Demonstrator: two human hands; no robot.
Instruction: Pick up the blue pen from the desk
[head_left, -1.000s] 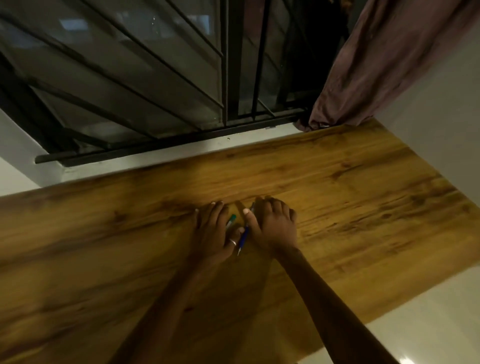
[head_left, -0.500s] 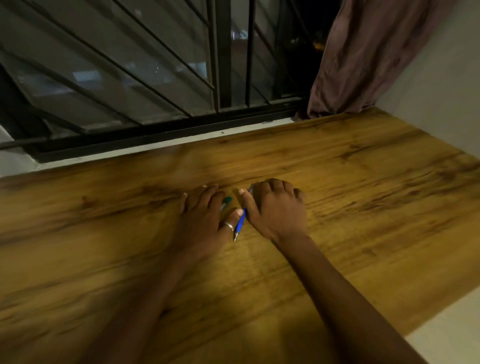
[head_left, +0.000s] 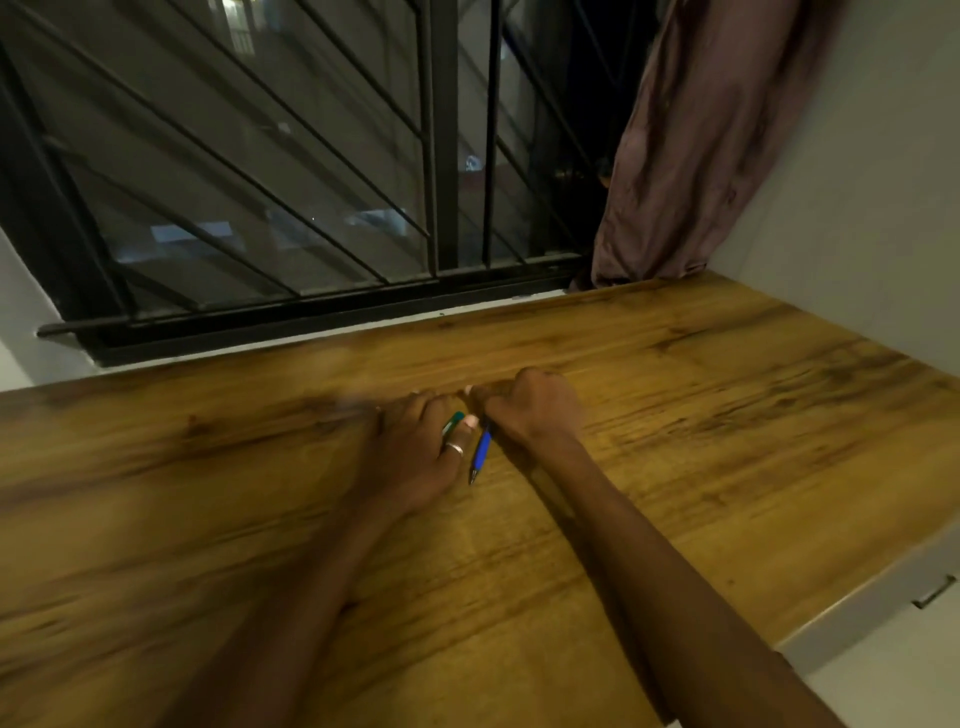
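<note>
Both hands lie close together in the middle of a wooden table. My left hand rests flat over a green pen, of which only a short green part shows by the thumb; a silver ring sits on the thumb. My right hand has its fingers curled over the upper end of a blue pen. The blue pen's tip points toward me, lying on the wood between the two hands.
A window with black metal bars runs along the table's far edge. A brownish curtain hangs at the back right beside a pale wall. A white cabinet with a small handle shows under the table's right edge.
My right hand has curled tighter over the blue pen's top. The head camera has shifted, showing more of the window. Both hands stay in the same spot on the table.
</note>
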